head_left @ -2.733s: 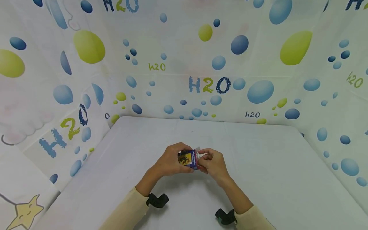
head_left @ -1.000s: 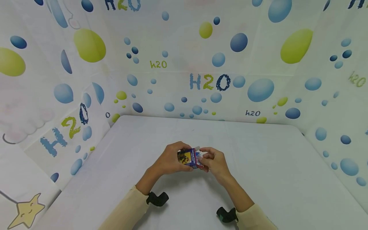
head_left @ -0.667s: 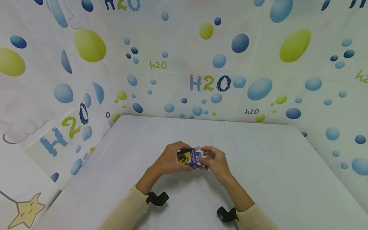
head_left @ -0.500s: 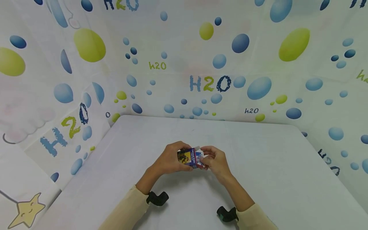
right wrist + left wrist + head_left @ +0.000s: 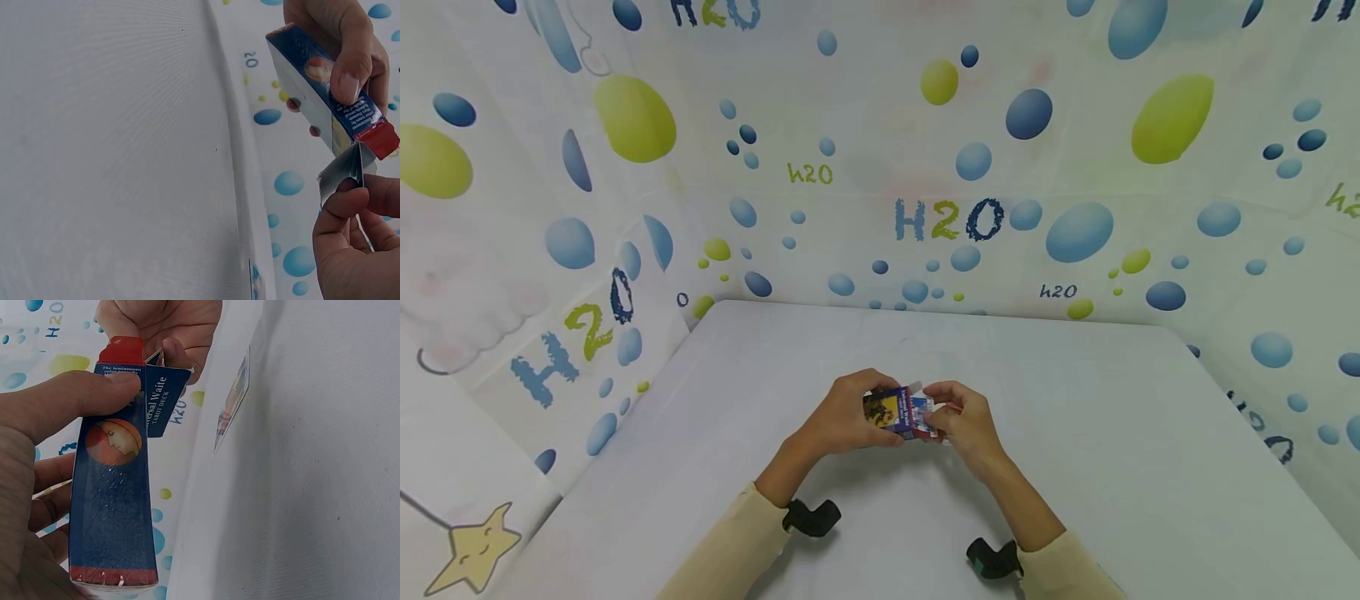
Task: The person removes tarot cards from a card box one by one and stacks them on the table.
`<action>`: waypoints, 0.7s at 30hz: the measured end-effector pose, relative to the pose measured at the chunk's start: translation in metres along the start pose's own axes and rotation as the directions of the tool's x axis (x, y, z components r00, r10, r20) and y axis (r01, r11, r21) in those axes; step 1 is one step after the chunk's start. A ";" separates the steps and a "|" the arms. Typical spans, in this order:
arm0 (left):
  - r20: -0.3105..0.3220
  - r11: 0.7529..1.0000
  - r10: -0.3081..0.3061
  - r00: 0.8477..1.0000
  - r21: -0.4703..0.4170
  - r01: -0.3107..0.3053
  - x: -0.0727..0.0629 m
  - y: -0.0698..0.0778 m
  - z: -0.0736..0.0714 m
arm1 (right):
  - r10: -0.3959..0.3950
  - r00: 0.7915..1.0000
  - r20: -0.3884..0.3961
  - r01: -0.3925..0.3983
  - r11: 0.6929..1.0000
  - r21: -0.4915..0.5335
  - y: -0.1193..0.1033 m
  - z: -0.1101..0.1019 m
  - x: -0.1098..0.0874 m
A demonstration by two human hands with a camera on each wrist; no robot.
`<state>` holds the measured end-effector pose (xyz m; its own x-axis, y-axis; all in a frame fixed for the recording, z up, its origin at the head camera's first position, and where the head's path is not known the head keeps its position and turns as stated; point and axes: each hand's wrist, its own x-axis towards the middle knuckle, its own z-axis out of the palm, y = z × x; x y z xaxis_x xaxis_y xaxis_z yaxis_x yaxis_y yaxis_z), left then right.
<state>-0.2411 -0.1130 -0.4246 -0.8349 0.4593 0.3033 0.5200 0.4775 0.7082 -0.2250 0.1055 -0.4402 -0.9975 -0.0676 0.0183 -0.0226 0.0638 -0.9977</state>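
Head view: my left hand (image 5: 842, 421), curled half-closed, grips the Universal Waite tarot deck box (image 5: 883, 410) above the white table (image 5: 1075, 467), seemingly steadying it while my right hand (image 5: 966, 427) pinches at its open end (image 5: 921, 408).

Two hands (image 5: 848, 418) (image 5: 967, 429), one tarot box (image 5: 887, 411), two sleeves (image 5: 730, 546) (image 5: 1067, 571), two black wrist devices (image 5: 814, 518) (image 5: 991, 560)

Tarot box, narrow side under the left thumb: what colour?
Narrow side: dark blue with a round orange emblem. Shows best in the left wrist view.
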 end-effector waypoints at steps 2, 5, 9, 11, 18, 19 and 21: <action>0.001 1.000 -0.003 1.000 -0.001 0.003 0.000 0.000 0.000 | 0.003 1.000 0.001 -0.003 1.000 0.004 0.000 0.000 0.000; 0.004 1.000 -0.004 1.000 -0.002 0.004 0.000 0.000 0.000 | 0.009 1.000 -0.001 -0.009 1.000 0.004 0.001 0.000 0.000; 0.005 1.000 -0.001 1.000 -0.002 0.001 0.000 -0.001 0.001 | 0.015 1.000 0.000 -0.015 1.000 0.001 0.001 0.000 -0.001; 0.004 1.000 0.003 1.000 -0.002 -0.003 0.000 -0.002 0.000 | 0.016 1.000 0.001 -0.016 1.000 0.001 0.001 0.000 0.000; 0.000 1.000 0.002 1.000 0.003 -0.002 0.000 -0.005 0.000 | 0.013 1.000 -0.003 -0.013 1.000 -0.003 0.003 -0.002 0.002; -0.001 1.000 0.003 1.000 0.007 -0.003 0.000 -0.005 0.000 | 0.011 1.000 -0.003 -0.011 1.000 -0.004 0.003 -0.002 0.002; -0.002 1.000 0.004 1.000 0.011 -0.004 0.000 -0.006 0.000 | 0.006 1.000 -0.003 -0.006 1.000 -0.004 0.003 -0.003 0.002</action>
<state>-0.2441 -0.1153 -0.4289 -0.8330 0.4601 0.3072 0.5254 0.4840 0.6998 -0.2268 0.1082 -0.4431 -0.9979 -0.0637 0.0120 -0.0163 0.0679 -0.9976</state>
